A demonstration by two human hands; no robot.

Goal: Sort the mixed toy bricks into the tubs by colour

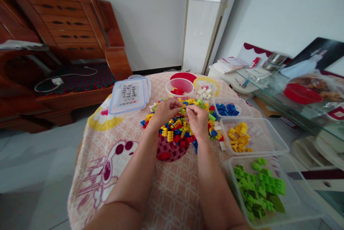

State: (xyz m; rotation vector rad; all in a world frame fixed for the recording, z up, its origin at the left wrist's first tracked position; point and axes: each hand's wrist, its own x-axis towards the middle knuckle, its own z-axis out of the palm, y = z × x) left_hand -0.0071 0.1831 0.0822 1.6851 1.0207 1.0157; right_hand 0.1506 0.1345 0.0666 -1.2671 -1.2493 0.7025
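A heap of small mixed-colour building bricks (177,129) lies in the middle of a table covered with a pink cartoon cloth (107,165). Both my hands hover over the heap, fingertips meeting. My left hand (166,111) is curled, pinching a small piece I cannot make out. My right hand (197,119) is also pinched, fingers against the same spot, where a small green-yellow brick (183,110) shows between them.
Clear tubs ring the heap on the right: green bricks (258,187), yellow bricks (239,136), blue bricks (227,108), white bricks (205,92), red bricks in a round bowl (179,88). A stack of lids (129,95) lies at back left. A wooden bench stands to the left, a glass table to the right.
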